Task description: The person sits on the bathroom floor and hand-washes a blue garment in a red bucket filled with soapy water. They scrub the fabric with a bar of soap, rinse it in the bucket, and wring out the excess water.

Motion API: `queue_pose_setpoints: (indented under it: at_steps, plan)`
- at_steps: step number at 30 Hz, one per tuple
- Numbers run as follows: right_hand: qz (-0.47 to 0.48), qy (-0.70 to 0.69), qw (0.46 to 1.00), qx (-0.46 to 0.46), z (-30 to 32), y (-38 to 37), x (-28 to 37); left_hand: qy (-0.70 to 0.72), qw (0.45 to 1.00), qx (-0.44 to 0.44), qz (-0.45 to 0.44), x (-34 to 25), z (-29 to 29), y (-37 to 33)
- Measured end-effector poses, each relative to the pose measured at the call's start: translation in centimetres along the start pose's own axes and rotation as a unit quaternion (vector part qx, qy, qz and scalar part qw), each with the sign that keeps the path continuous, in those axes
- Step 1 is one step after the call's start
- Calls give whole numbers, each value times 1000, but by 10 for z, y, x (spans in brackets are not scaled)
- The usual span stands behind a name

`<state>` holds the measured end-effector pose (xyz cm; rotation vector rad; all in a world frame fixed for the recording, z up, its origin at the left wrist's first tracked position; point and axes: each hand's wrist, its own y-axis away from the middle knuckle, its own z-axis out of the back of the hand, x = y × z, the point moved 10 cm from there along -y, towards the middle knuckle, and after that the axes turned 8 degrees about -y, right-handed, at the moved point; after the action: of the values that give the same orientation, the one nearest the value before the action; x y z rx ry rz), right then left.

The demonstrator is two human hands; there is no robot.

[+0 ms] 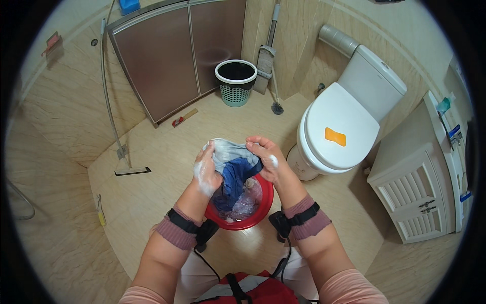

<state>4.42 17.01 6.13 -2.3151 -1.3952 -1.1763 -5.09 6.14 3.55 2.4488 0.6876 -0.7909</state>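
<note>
Garment (234, 175), soft wet-looking fabric, heavily creased, is held bunched over the red basin (245, 223); pale grey-blue part is seen at top, dark blue part is hung below, into basin opening. L hand (206, 169): fingers are closed on garment's L side. R hand (267, 156): fingers & thumb are pinched on its R edge. White suds are noted on both, heavier on L. Basin is round, smooth plastic, set on beige veined floor (162, 192); crumpled purplish, translucent-looking matl. (249, 201) is contained. Toilet lid (349, 114), hard & glossy white, is shut, w/ flat wavy-edged orange item (335, 137) laid on it. Bin (235, 95) is lattice-walled, pale green, w/ black liner.

Garment type can't be ID'd due to folds; L fingertips are partly obscured. Basin's far rim is blocked by garment & hands. Basin contents are hard to make out. Upper arms are cut off at lower edge.

Qty: 2 hands, 2 ribbed mauve cuffs (177, 228) w/ black straps, 1 garment, 1 basin, 1 orange item, 1 bin, 1 floor squeegee (132, 171), 1 round-headed brush (277, 108).
</note>
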Motion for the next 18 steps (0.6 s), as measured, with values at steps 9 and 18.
queue_pose_setpoints:
  at_steps: [9,18]
  plan:
    - [-87,92,992,17,-1,1,-38,74,997,13,-14,-15,6,-7]
    - [288,247,918,-119,-4,13,27,28,999,-39,8,13,15,-16]
